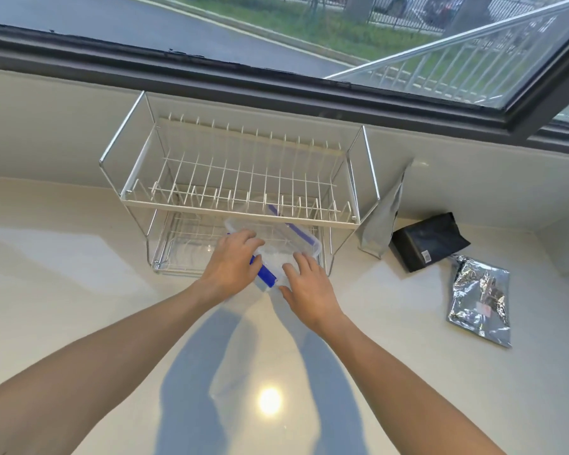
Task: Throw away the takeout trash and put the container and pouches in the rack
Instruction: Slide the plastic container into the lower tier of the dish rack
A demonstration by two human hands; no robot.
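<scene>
Both hands hold a clear plastic container [276,244] with blue latches at the mouth of the lower tier of the two-tier wire dish rack [240,178]. The left hand [232,266] has its grip clamped on the near-left corner; the right hand [309,287] presses the near edge, fingers spread. Three pouches, silver standing [380,221], black [427,241] and crinkled foil [480,302], sit on the pale surface [79,274] right of the rack.
</scene>
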